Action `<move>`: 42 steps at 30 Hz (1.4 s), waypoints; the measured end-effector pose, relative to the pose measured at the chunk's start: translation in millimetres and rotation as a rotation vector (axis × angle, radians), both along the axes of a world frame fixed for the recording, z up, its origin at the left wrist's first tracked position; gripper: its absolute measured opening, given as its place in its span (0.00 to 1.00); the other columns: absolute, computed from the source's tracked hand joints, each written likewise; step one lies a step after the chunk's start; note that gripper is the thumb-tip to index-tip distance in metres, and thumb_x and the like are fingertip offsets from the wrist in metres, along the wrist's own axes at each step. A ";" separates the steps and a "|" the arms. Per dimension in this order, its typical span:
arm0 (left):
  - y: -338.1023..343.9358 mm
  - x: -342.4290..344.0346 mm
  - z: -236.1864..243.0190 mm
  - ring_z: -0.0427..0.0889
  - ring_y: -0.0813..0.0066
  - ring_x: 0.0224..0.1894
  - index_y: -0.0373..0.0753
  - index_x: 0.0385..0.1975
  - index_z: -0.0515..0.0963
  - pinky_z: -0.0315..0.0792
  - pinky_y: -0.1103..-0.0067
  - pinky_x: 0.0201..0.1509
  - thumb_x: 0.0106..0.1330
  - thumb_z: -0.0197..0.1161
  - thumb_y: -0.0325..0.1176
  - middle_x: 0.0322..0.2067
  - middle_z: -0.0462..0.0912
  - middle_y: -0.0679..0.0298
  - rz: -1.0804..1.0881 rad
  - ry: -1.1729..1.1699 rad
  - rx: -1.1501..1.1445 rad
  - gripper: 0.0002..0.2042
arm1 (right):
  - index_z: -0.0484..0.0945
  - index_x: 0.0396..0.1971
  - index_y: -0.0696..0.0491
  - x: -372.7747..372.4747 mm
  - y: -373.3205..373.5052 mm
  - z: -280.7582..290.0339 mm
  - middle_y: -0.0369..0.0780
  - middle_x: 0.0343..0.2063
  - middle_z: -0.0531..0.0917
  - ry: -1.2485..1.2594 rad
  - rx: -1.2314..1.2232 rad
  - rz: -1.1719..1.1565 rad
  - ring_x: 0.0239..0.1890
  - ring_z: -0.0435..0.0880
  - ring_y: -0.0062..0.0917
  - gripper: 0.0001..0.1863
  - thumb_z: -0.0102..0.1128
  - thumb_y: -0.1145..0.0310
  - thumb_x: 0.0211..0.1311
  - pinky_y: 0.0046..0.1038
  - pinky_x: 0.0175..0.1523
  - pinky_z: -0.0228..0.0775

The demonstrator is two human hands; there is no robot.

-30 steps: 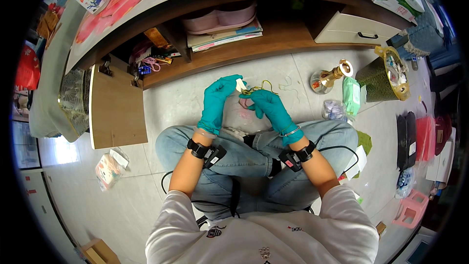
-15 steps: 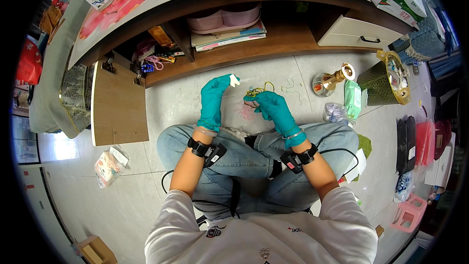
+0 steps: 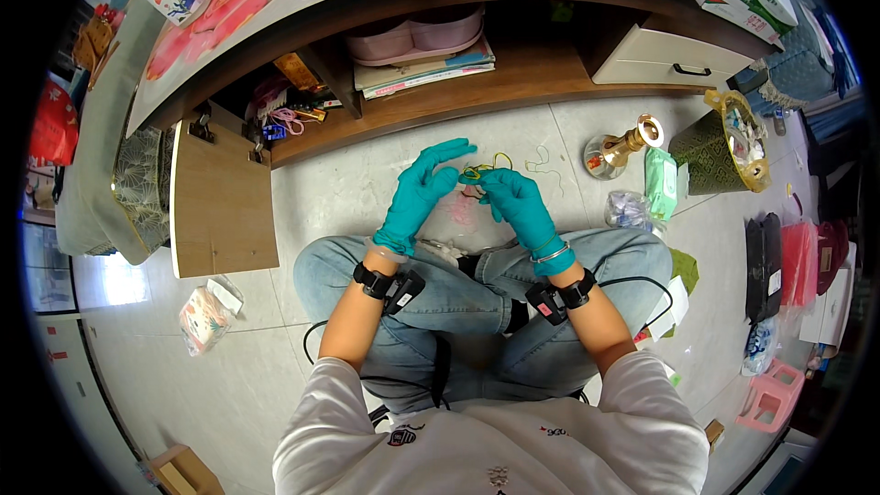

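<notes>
My left hand (image 3: 418,197), in a teal glove, has its fingers stretched and apart with nothing seen in them. Its thumb side is close to a small bundle of yellow and dark cord (image 3: 495,163). That bundle is pinched in the gloved fingers of my right hand (image 3: 519,206), with a yellow loop standing up from it. Pink threads (image 3: 461,213) lie on the floor between the hands. A thin green thread (image 3: 543,163) curls on the tiles to the right.
Ahead stands a low brown cabinet (image 3: 541,73) with an open door (image 3: 223,197) at left. To the right are a gold-coloured stand (image 3: 623,148), a green wipes pack (image 3: 660,183), a clear plastic bag (image 3: 629,209) and a dark green bin (image 3: 701,156).
My left hand has moved right towards the cord and opened; the small white piece it held is out of sight. My right hand still holds the cord in nearly the same place.
</notes>
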State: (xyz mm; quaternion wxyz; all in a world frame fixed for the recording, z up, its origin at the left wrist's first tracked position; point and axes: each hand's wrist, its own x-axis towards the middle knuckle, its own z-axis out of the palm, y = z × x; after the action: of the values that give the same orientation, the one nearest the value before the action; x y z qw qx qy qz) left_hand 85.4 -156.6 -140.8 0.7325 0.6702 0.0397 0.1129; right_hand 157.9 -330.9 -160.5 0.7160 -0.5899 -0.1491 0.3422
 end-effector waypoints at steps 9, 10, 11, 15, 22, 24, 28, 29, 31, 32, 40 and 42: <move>-0.4 1.4 -11.9 0.76 0.71 0.47 0.36 0.34 0.81 0.71 0.75 0.53 0.57 0.61 0.28 0.48 0.76 0.59 0.030 0.052 -0.021 0.07 | 0.76 0.39 0.58 -1.5 0.9 -3.4 0.34 0.25 0.75 -0.045 -0.026 0.080 0.20 0.70 0.13 0.11 0.54 0.66 0.62 0.15 0.25 0.62; 0.1 1.2 -11.9 0.77 0.71 0.46 0.36 0.34 0.81 0.71 0.76 0.52 0.57 0.61 0.27 0.47 0.77 0.58 0.033 0.048 -0.069 0.07 | 0.76 0.40 0.58 -1.8 1.0 -3.6 0.34 0.25 0.75 -0.043 -0.026 0.086 0.20 0.70 0.13 0.12 0.54 0.67 0.62 0.15 0.25 0.62; 0.3 0.9 -11.6 0.78 0.72 0.44 0.35 0.34 0.81 0.71 0.77 0.51 0.57 0.60 0.27 0.47 0.77 0.58 0.036 0.045 -0.116 0.07 | 0.76 0.40 0.59 -2.1 1.1 -4.1 0.34 0.25 0.75 -0.041 -0.025 0.092 0.20 0.70 0.13 0.12 0.54 0.67 0.62 0.15 0.25 0.62; -1.2 0.5 -6.0 0.79 0.69 0.42 0.31 0.33 0.77 0.72 0.76 0.50 0.60 0.57 0.27 0.47 0.76 0.55 0.031 0.049 -0.173 0.06 | 0.76 0.41 0.59 -2.8 1.1 -6.8 0.33 0.25 0.75 -0.047 -0.043 0.094 0.20 0.70 0.14 0.12 0.53 0.67 0.62 0.15 0.26 0.63; 0.3 -2.3 -4.0 0.76 0.76 0.42 0.34 0.39 0.76 0.68 0.79 0.52 0.63 0.55 0.30 0.41 0.78 0.62 0.004 0.090 -0.142 0.09 | 0.77 0.41 0.58 -3.1 1.4 -4.7 0.33 0.25 0.76 -0.048 -0.066 0.141 0.21 0.71 0.14 0.12 0.53 0.68 0.62 0.16 0.27 0.64; 1.0 -2.7 -6.4 0.75 0.77 0.42 0.34 0.39 0.76 0.67 0.79 0.53 0.64 0.55 0.31 0.40 0.79 0.63 0.007 0.097 -0.146 0.09 | 0.77 0.41 0.58 -3.1 0.9 -1.2 0.33 0.25 0.76 -0.047 -0.130 0.162 0.22 0.72 0.15 0.12 0.54 0.68 0.61 0.17 0.28 0.65; 1.3 0.4 -12.7 0.75 0.78 0.42 0.35 0.39 0.76 0.66 0.80 0.52 0.64 0.55 0.32 0.39 0.79 0.64 0.008 0.068 -0.129 0.09 | 0.78 0.39 0.57 -1.9 6.6 -12.8 0.36 0.27 0.78 -0.336 -0.037 0.039 0.28 0.75 0.20 0.12 0.57 0.67 0.59 0.20 0.34 0.67; 1.4 0.5 -13.7 0.75 0.78 0.41 0.35 0.40 0.76 0.67 0.80 0.52 0.64 0.55 0.32 0.39 0.79 0.64 0.015 0.056 -0.114 0.09 | 0.79 0.38 0.57 1.9 6.4 -13.3 0.37 0.28 0.78 -0.507 -0.082 0.022 0.30 0.76 0.21 0.11 0.58 0.66 0.58 0.21 0.35 0.67; 1.3 0.3 -14.8 0.75 0.79 0.41 0.35 0.40 0.76 0.67 0.80 0.52 0.64 0.56 0.32 0.39 0.79 0.64 0.016 0.070 -0.092 0.09 | 0.79 0.37 0.56 2.6 7.2 -12.4 0.38 0.29 0.79 -0.686 -0.118 -0.019 0.32 0.76 0.24 0.11 0.59 0.66 0.58 0.23 0.37 0.66; 1.2 0.4 -15.5 0.75 0.79 0.41 0.35 0.40 0.76 0.67 0.80 0.51 0.64 0.56 0.32 0.38 0.79 0.64 0.017 0.076 -0.082 0.09 | 0.80 0.36 0.56 0.5 8.6 -10.3 0.39 0.30 0.79 -0.692 -0.109 -0.043 0.33 0.76 0.25 0.10 0.59 0.66 0.57 0.23 0.38 0.66; -2.9 0.2 -24.4 0.74 0.74 0.44 0.37 0.36 0.78 0.69 0.79 0.49 0.60 0.60 0.28 0.38 0.78 0.65 0.104 0.017 0.275 0.06 | 0.81 0.30 0.56 -0.8 7.9 -3.0 0.40 0.30 0.79 -0.494 -0.095 -0.019 0.33 0.76 0.26 0.08 0.60 0.67 0.56 0.25 0.38 0.66; -5.0 0.1 -27.2 0.74 0.72 0.45 0.38 0.34 0.79 0.69 0.78 0.49 0.58 0.61 0.28 0.38 0.78 0.64 0.141 -0.039 0.395 0.06 | 0.81 0.30 0.56 0.1 7.3 -6.7 0.40 0.30 0.79 -0.490 -0.124 -0.007 0.33 0.76 0.26 0.08 0.60 0.67 0.56 0.25 0.38 0.66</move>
State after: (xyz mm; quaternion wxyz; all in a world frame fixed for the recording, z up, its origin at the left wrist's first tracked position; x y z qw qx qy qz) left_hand 85.5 -161.6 -168.0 0.5777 0.7941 0.0496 0.1823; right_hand 158.0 -323.6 -167.2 0.6220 -0.6985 -0.2951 0.1952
